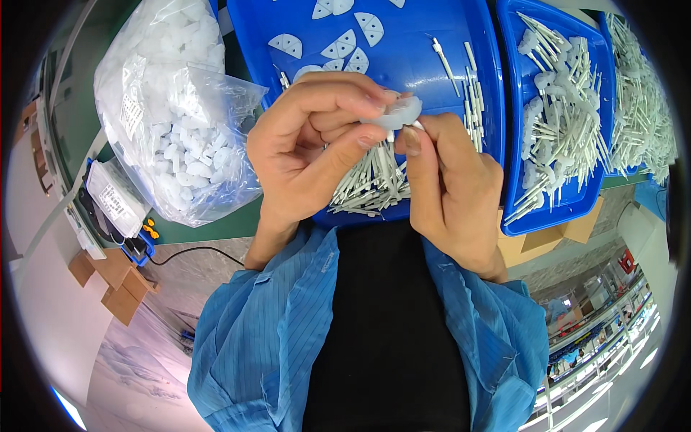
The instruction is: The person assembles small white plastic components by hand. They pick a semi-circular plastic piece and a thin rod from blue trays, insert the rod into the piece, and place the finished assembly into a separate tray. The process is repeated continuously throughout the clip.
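Observation:
My left hand point(299, 147) pinches a translucent white curved plastic piece point(402, 114) between thumb and fingers above the large blue tray point(493, 86). Right beside it, my right hand point(457, 183) is closed, thumb against forefinger, on a small white rod end point(417, 125) that touches or nearly touches the piece. Most of that rod is hidden by the fingers. Below both hands lies a heap of thin white rods point(371, 189) in the tray. Flat white half-round pieces with dark holes point(286, 45) are scattered at its far left, and loose rods point(471, 101) line its right side.
A clear bag of white plastic pieces point(191, 155) lies on the green table point(230, 229) at left. To the right, a second blue tray point(509, 137) holds rods joined to white pieces, with another full heap point(640, 101) beyond. A cardboard box point(536, 245) sits below.

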{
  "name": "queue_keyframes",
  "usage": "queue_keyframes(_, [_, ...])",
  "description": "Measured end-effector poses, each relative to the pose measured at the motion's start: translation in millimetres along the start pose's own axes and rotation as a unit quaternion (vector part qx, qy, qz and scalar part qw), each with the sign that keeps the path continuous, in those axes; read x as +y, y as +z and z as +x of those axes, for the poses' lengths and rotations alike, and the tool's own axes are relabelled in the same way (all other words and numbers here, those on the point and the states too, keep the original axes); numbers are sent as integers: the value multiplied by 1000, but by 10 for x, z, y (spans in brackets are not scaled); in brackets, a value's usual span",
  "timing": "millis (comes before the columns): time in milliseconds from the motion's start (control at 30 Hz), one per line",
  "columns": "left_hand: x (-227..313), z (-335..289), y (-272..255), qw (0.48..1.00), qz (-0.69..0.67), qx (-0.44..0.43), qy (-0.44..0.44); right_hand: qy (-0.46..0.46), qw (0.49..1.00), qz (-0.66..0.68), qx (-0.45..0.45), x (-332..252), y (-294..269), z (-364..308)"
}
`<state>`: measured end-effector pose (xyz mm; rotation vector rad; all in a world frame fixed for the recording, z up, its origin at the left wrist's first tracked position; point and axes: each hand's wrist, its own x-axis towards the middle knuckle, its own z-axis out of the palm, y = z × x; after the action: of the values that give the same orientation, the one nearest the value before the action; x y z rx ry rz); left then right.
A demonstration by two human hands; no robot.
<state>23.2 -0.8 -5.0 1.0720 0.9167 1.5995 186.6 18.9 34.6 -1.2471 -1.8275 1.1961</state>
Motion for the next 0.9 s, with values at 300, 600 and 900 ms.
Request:
queue_keyframes(300, [120,25,-99,997,73,-23,7,-12,991,101,-83,89,-50,59])
queue_keyframes(600, [124,68,-69,983,160,-25,82,-183,981,-61,10,134,67,20])
queue_keyframes(900, [207,46,61,977,203,8,65,-290,957,18,7,399,40,193])
